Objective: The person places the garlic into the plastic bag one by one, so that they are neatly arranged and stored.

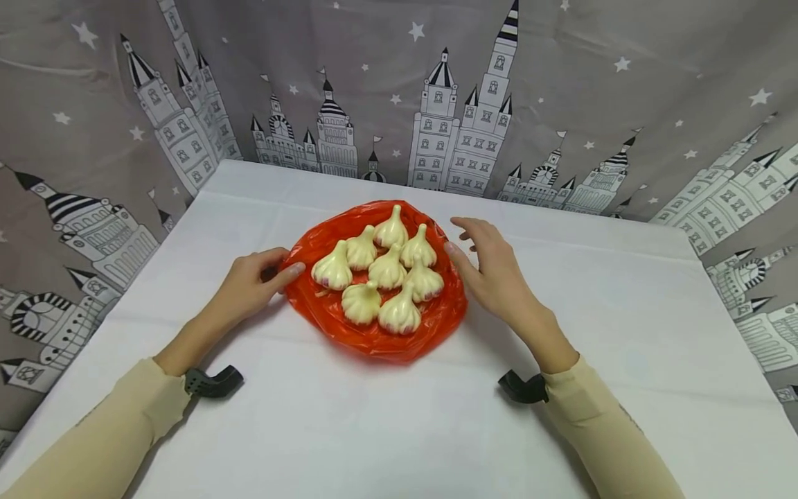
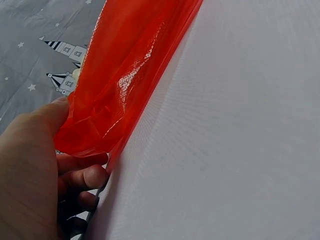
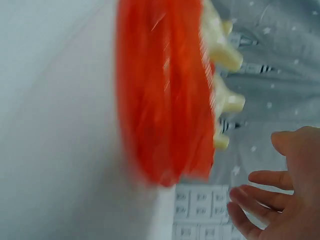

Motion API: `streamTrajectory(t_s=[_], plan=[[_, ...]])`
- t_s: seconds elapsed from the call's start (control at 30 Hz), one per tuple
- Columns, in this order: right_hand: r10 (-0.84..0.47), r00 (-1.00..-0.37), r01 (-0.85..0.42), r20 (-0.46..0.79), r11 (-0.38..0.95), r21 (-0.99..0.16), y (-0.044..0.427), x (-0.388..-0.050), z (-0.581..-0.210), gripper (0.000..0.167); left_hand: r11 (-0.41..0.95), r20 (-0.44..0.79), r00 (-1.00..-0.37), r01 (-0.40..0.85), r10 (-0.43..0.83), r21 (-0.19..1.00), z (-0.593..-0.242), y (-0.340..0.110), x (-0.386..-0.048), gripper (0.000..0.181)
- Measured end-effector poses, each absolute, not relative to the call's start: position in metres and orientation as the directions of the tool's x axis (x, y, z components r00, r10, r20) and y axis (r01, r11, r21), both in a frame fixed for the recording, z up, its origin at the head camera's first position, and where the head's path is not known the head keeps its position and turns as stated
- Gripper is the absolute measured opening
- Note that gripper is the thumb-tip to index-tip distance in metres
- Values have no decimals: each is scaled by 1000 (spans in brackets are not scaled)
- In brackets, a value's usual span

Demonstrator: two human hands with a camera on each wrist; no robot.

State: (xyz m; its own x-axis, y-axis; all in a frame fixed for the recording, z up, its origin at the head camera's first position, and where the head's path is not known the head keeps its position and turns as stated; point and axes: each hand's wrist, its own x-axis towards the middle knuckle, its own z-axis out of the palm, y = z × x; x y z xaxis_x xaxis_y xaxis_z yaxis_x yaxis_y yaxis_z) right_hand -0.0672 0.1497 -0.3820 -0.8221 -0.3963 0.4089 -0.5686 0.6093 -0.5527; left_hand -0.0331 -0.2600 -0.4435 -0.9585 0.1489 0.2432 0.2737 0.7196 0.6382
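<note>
Several garlic bulbs (image 1: 388, 269), pale with purplish bases, lie grouped in a red plastic bag (image 1: 339, 331) whose rim is spread into a round. My left hand (image 1: 252, 281) pinches the bag's left rim, thumb on the inner side and fingers outside and beneath. The left wrist view shows the red film (image 2: 117, 85) between thumb and fingers. Beside the bag's right rim is my right hand (image 1: 495, 267), fingers loosely bent and apart. In the right wrist view that hand (image 3: 285, 187) holds nothing and a gap separates it from the bag (image 3: 165, 95).
The bag rests on a table with a white cloth (image 1: 386, 430). Behind and at both sides hangs a grey curtain (image 1: 374, 41) printed with castles and stars. A black curved piece sits at each wrist, left (image 1: 215, 382) and right (image 1: 522, 388).
</note>
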Motion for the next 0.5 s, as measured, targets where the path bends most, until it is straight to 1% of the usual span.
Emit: streamTrajectory(t_s=[0.2, 0.37, 0.5], plan=[[-317, -868, -481, 381, 725, -494, 190, -72, -391, 58, 716, 249, -954, 291, 167, 634, -440, -258, -40, 29], [-267, -886, -430, 380, 781, -453, 235, -69, -399, 63, 720, 251, -955, 287, 160, 632, -441, -258, -37, 28], [-228, -916, -365, 331, 813, -452, 267, -63, -405, 66, 723, 252, -955, 283, 154, 630, -441, -261, -31, 28]])
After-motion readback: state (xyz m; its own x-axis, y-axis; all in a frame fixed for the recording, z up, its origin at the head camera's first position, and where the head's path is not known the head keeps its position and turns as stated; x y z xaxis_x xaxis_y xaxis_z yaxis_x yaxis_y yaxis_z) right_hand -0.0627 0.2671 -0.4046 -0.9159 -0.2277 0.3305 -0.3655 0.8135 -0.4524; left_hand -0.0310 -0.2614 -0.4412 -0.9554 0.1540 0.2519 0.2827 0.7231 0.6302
